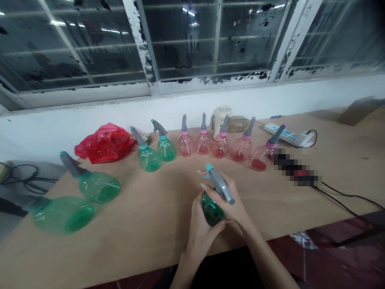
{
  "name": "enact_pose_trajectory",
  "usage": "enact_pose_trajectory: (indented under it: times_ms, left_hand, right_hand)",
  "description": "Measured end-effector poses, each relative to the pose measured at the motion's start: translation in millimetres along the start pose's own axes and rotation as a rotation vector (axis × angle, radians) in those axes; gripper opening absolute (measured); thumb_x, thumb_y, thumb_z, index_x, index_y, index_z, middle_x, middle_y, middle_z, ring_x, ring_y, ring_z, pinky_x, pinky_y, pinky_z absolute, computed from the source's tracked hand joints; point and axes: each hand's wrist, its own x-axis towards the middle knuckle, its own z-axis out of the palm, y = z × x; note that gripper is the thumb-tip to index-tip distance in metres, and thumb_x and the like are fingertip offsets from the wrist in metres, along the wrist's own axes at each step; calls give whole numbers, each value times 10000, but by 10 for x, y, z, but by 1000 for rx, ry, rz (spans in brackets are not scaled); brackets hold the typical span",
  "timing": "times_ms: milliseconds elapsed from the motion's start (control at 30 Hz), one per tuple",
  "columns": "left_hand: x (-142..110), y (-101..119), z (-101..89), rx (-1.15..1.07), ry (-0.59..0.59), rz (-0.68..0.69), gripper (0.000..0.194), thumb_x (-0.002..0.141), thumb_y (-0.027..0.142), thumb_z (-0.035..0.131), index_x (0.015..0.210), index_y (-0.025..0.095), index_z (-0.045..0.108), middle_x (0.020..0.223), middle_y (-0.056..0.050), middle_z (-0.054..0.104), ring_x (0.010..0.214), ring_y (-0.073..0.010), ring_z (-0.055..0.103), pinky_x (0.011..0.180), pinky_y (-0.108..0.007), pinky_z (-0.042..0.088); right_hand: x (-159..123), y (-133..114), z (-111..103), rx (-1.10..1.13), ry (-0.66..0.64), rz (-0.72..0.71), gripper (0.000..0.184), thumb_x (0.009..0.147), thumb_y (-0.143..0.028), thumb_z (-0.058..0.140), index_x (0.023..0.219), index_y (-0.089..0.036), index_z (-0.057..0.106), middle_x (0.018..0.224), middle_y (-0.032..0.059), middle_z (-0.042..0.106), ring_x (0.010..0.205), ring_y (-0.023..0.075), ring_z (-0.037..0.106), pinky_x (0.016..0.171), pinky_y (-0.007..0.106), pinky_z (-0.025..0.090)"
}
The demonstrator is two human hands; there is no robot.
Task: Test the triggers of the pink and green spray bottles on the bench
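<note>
Bottle (214,212) of see-through green is what I have between both hands, close to the front edge of the wooden bench (144,224). The left hand (199,233) is curled round its body, thumb bent across the near side, while the right hand (237,206) grips it higher up, fingers closed about the grey sprayer head (221,186) with its teal nozzle. I can't quite tell whether the base touches the wood, since the hands cover it. Left of them I see two more green bottles (100,188), with another green pair (150,159) farther back, beside a red plastic bag (108,142). Five pink bottles (241,149) stand in a curved row toward the back, a white container (221,116) behind them. Right of that row I make out a white power strip (288,135) and a pixelated dark object (296,168) near some black cables (351,195).
</note>
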Motion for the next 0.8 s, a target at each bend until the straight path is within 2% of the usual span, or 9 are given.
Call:
enact_pose_trajectory:
  times_ms: [200, 433, 533, 633, 700, 800]
  left_hand:
    - [-3, 26, 7, -35, 2, -7, 868, 681, 348, 782, 1380, 253, 277, 1389, -120, 420, 1295, -295, 418, 1069, -486, 348]
    - [-19, 62, 9, -51, 19, 10, 885, 682, 338, 780, 1405, 276, 273, 1451, -111, 362, 1335, -294, 374, 1095, -485, 325]
    - [-18, 47, 13, -43, 18, 7, 900, 673, 338, 786, 1406, 282, 268, 1432, -107, 387, 1310, -297, 405, 1078, -487, 347]
    - [-11, 26, 15, -26, 23, 4, 895, 662, 337, 793, 1392, 270, 281, 1405, -106, 414, 1291, -293, 424, 1071, -486, 353]
    - [-9, 19, 12, -21, 22, -2, 886, 659, 329, 794, 1382, 263, 287, 1383, -103, 433, 1280, -286, 436, 1066, -476, 359]
    - [-12, 26, 1, -7, 6, -7, 879, 666, 309, 786, 1382, 263, 278, 1369, -102, 442, 1271, -281, 441, 1060, -472, 363]
  right_hand:
    - [44, -38, 32, -51, 64, 19, 184, 803, -383, 647, 900, -229, 626, 868, 32, 676, 799, 209, 663, 738, 344, 511]
    - [34, -48, 48, -73, 67, 47, 173, 829, -363, 612, 758, -218, 549, 682, -5, 589, 614, 155, 597, 609, 297, 482]
    - [36, -47, 44, -80, 55, 42, 171, 840, -336, 595, 730, -221, 533, 668, -8, 581, 618, 156, 595, 620, 301, 480]
    - [44, -42, 36, -51, 36, 33, 119, 840, -324, 593, 786, -220, 569, 715, -5, 599, 653, 157, 605, 651, 305, 488]
    - [41, -33, 28, -12, 16, 26, 116, 829, -324, 610, 891, -225, 607, 833, 13, 643, 758, 176, 637, 721, 321, 501]
    - [9, -16, 16, 28, 3, 26, 233, 815, -317, 625, 1037, -249, 614, 1024, 38, 659, 962, 221, 634, 851, 368, 490]
